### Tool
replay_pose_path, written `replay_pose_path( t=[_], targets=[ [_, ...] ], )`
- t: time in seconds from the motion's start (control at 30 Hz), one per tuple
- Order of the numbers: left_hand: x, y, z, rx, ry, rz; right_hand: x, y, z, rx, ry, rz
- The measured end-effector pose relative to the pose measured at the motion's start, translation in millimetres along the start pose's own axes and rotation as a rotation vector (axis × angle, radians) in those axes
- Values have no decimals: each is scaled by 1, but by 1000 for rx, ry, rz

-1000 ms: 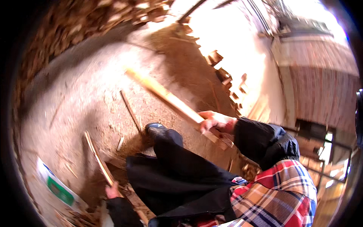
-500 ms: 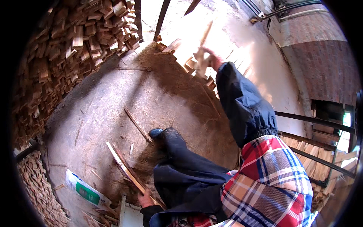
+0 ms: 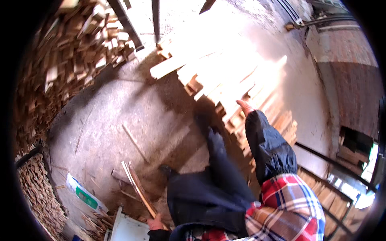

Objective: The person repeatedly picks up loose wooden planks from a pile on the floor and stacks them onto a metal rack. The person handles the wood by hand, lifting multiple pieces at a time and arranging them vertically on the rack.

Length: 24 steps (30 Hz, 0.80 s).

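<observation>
At the lower middle, my left hand (image 3: 156, 222) is closed round long thin wooden strips (image 3: 138, 186), which slant up and away to the left. My right hand (image 3: 245, 107) is over the near side of a sunlit stack of wooden boards (image 3: 257, 96). Its fingers look stretched out and nothing shows in them, though glare washes out part of the hand. One pale board (image 3: 171, 66) juts from the stack's far left end. A dark sleeve cover (image 3: 267, 144) runs over my right forearm.
A tall pile of wood pieces (image 3: 76, 60) rises at the left, with another pile (image 3: 40, 193) below it. A white and green sack (image 3: 86, 195) lies near a white box-like object (image 3: 128, 227). A loose stick (image 3: 135, 142) is on the floor. Dark metal bars (image 3: 333, 164) cross at the right.
My right hand has come back nearer, and the wood piece it held is no longer in it. A pale board now juts from the stack's far left end. My left hand keeps its strips.
</observation>
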<state>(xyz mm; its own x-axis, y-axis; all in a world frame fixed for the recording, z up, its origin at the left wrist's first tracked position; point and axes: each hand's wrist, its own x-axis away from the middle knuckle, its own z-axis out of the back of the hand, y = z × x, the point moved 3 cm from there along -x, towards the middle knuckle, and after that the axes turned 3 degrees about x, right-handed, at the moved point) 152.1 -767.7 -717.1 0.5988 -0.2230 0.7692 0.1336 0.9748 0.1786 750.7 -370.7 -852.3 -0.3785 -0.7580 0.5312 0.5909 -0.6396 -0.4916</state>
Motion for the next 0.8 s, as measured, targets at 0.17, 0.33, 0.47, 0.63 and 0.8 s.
replay_pose_path(
  t=[0.17, 0.33, 0.47, 0.63, 0.8],
  targets=[
    [11, 137, -82, 198, -151, -5, -91, 46, 43, -387, 39, -387],
    [37, 231, -134, 63, -256, -46, -159, 121, 53, -38, -92, -470],
    [60, 269, -152, 108, -283, -50, -164, 144, 50, -108, -293, -122],
    [65, 278, -156, 156, -281, 30, -58, 73, 54, -293, -473, -377],
    [77, 259, -153, 110, -145, 48, -82, -54, 15, 614, -473, 289]
  ],
)
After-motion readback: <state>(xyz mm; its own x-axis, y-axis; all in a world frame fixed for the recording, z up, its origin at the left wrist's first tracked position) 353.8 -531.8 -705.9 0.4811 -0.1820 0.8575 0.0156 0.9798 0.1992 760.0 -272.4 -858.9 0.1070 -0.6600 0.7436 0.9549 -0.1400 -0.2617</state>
